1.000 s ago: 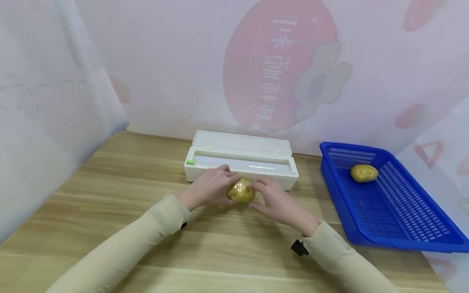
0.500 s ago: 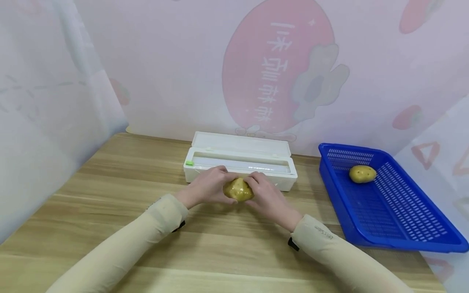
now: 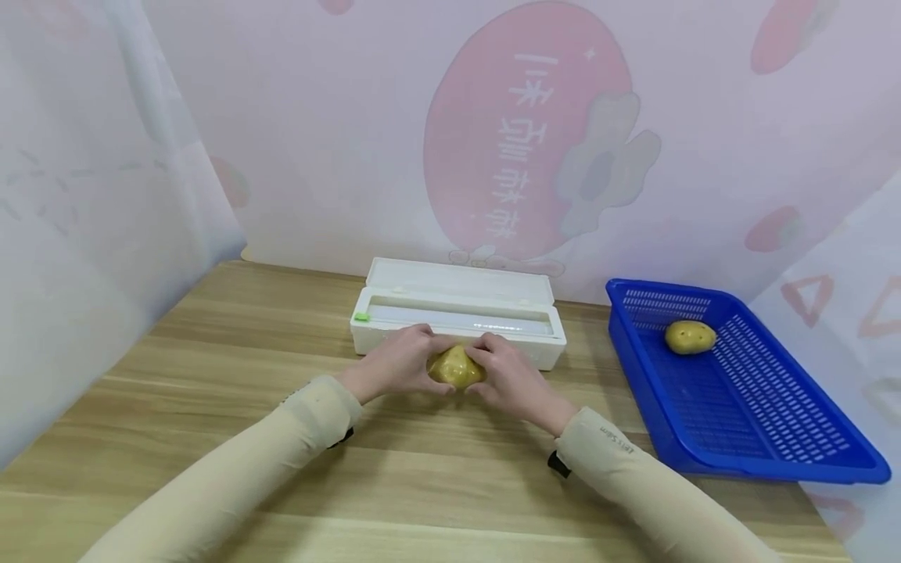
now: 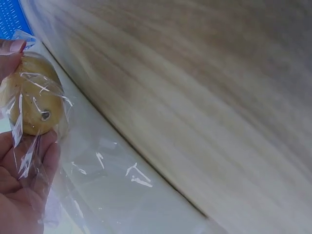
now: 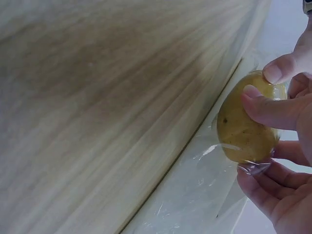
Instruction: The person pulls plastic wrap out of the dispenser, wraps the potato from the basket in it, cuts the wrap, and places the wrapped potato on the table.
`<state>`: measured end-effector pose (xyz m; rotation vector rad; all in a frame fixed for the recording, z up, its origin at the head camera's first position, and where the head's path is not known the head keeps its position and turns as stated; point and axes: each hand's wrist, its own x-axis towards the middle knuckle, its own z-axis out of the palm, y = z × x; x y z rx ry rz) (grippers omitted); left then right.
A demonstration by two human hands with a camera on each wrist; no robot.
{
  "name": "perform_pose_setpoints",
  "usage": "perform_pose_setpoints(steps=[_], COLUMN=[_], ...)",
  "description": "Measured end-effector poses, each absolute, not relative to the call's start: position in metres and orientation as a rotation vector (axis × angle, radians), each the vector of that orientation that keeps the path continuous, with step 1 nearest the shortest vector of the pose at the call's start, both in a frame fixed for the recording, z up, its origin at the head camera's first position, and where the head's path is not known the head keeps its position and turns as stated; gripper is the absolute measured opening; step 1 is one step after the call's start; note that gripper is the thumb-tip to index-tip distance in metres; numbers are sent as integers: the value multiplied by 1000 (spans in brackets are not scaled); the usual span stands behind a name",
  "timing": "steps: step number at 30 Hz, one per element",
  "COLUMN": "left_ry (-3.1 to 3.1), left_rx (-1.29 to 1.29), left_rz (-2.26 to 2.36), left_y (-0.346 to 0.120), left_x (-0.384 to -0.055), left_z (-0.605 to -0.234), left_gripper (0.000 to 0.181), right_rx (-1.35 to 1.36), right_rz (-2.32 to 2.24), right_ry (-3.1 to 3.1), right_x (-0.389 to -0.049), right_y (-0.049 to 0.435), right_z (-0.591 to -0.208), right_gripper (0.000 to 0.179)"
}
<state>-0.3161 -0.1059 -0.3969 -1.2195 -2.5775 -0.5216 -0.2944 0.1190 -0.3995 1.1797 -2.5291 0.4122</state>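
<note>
A potato (image 3: 456, 368) with glossy clear plastic film over it is held between both hands, close in front of the white film dispenser box (image 3: 542, 350). My left hand (image 3: 403, 363) grips it from the left, thumb toward me and fingers on the far side. From the right, my right hand (image 3: 515, 381) grips it the same way. In the left wrist view, loose creased film (image 4: 27, 158) hangs around the potato and over the fingers. A thumb (image 5: 270, 109) presses on the potato's near face in the right wrist view. The hands hide the potato's two ends.
The dispenser's lid (image 3: 461, 280) stands open, with a green piece (image 3: 362, 317) at its left end. On the right, a blue plastic basket (image 3: 644, 391) holds another potato (image 3: 691, 337). A printed cloth (image 3: 317, 141) hangs behind the wooden table (image 3: 394, 485).
My right hand has moved left, from loosely spread fingers beside the potato to a close grip on it. The left hand has stayed nearly in place. The head view has shifted slightly.
</note>
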Motion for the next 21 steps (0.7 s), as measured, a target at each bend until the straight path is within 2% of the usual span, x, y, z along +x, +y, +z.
perform_pose_setpoints(steps=[10, 21], left_ry=[-2626, -2299], left_rx=[-1252, -1261], left_rz=[-397, -167], left_y=[-113, -100], left_x=[-304, -295], left_z=[-393, -392], left_gripper=[79, 52], right_rx=[1235, 1212], right_rz=[279, 334], right_ry=[-2566, -2619], right_x=[-294, -301], right_y=[115, 118], right_z=[-402, -393], right_gripper=[60, 55])
